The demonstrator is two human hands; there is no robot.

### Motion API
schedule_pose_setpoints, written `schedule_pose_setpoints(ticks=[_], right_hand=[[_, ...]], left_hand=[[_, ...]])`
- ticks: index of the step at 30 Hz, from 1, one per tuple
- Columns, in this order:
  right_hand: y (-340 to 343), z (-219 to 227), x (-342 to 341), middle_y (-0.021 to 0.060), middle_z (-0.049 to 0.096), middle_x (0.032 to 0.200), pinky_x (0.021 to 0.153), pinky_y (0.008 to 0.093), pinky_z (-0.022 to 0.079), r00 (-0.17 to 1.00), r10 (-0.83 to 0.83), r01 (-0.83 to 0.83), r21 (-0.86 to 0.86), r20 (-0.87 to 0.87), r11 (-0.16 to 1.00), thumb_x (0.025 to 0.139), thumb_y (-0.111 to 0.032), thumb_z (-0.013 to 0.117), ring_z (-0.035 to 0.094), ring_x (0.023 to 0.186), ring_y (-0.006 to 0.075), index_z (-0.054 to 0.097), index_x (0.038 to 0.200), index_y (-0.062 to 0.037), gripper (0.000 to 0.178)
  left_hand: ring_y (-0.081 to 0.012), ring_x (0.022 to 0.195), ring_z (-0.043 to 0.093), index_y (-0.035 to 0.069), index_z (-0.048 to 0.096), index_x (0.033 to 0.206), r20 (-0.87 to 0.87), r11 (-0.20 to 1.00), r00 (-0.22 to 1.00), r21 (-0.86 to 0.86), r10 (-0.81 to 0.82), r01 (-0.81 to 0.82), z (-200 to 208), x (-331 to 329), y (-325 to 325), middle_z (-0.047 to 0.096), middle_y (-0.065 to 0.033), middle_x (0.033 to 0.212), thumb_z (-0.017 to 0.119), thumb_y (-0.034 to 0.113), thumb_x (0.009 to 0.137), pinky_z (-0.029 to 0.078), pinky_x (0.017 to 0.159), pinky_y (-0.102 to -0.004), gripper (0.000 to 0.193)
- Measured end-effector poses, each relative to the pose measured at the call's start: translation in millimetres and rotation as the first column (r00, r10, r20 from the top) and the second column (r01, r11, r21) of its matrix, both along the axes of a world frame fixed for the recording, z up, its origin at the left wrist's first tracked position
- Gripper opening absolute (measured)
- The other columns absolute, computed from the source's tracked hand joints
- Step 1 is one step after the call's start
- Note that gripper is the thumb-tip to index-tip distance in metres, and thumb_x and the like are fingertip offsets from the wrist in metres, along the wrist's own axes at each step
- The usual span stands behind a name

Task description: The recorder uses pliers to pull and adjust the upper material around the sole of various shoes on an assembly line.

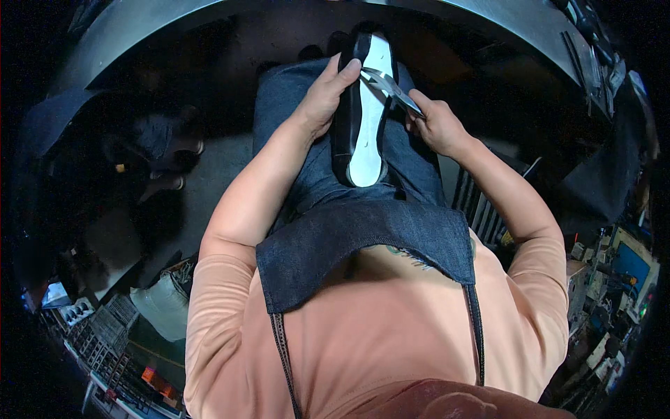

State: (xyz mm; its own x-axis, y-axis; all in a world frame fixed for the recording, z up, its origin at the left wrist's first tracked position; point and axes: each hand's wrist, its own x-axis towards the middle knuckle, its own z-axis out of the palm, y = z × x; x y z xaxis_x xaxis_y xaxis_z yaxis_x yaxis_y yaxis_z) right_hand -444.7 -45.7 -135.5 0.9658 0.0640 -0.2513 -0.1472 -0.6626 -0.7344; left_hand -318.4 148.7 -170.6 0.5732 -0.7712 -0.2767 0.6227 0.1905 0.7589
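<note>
A black shoe or boot (340, 137) lies bottom up across my denim-covered thighs, its long white sole piece (370, 122) facing me. My left hand (328, 94) grips the shoe's left edge, with the thumb lying by the white sole. In my right hand (438, 124) are metal pliers (395, 89), held by the handles. Their head reaches over the sole to the edge beside my left thumb. Whether the jaws bite on the black upper is too small to tell.
A curved grey metal table edge (481, 24) runs across the far side. Dark tools (593, 70) hang or lie at the far right. Cluttered shelves (607, 300) stand at my right, racks (115, 325) at my lower left. Another person's legs (157, 136) show dimly at left.
</note>
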Motion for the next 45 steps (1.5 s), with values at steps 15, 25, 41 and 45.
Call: schedule_pose_setpoints(ticks=[15, 25, 41, 45], right_hand=[[20, 40, 12, 0.007, 0.06, 0.082, 0.064, 0.0284, 0.049, 0.987, -0.154, 0.15, 0.095, 0.034, 0.984, 0.09, 0.0, 0.041, 0.06, 0.072, 0.0156, 0.043, 0.089, -0.0089, 0.009], [28, 36, 28, 0.013, 0.061, 0.072, 0.06, 0.0367, 0.049, 0.963, -0.254, 0.251, -0.038, -0.087, 0.967, 0.09, -0.001, 0.044, 0.062, 0.063, 0.0247, 0.044, 0.093, -0.0029, 0.004], [42, 46, 7, 0.0108, 0.059, 0.076, 0.063, 0.0335, 0.049, 0.979, -0.16, 0.14, -0.157, -0.125, 0.978, 0.093, -0.001, 0.04, 0.061, 0.068, 0.0209, 0.043, 0.097, -0.0061, 0.007], [46, 40, 6, 0.0103, 0.059, 0.076, 0.062, 0.0334, 0.049, 0.983, -0.182, 0.179, -0.084, -0.034, 0.98, 0.095, -0.005, 0.04, 0.061, 0.068, 0.0206, 0.044, 0.098, -0.006, 0.005]], left_hand=[[-0.021, 0.102, 0.057, 0.002, 0.037, 0.134, 0.222, 0.973, 0.974, 0.208, 0.052, -0.099, 10, -11, -15, 0.056, -0.014, 0.114, 0.065, 0.02, 0.086, 0.046, 0.091, -0.0335, 0.059], [-0.0276, 0.115, 0.052, 0.009, 0.024, 0.145, 0.293, 0.979, 0.956, 0.196, -0.015, -0.045, 4, -15, 1, 0.05, -0.015, 0.125, 0.076, 0.026, 0.076, 0.043, 0.099, -0.0407, 0.088], [-0.029, 0.122, 0.046, 0.011, 0.018, 0.147, 0.295, 0.987, 0.954, 0.159, -0.056, 0.009, -8, -28, 15, 0.044, -0.015, 0.13, 0.072, 0.017, 0.073, 0.036, 0.105, -0.0412, 0.092], [-0.0294, 0.121, 0.046, 0.012, 0.017, 0.148, 0.298, 0.986, 0.953, 0.167, -0.051, 0.0, -6, -27, 15, 0.044, -0.0154, 0.13, 0.071, 0.017, 0.072, 0.037, 0.104, -0.0412, 0.094]])
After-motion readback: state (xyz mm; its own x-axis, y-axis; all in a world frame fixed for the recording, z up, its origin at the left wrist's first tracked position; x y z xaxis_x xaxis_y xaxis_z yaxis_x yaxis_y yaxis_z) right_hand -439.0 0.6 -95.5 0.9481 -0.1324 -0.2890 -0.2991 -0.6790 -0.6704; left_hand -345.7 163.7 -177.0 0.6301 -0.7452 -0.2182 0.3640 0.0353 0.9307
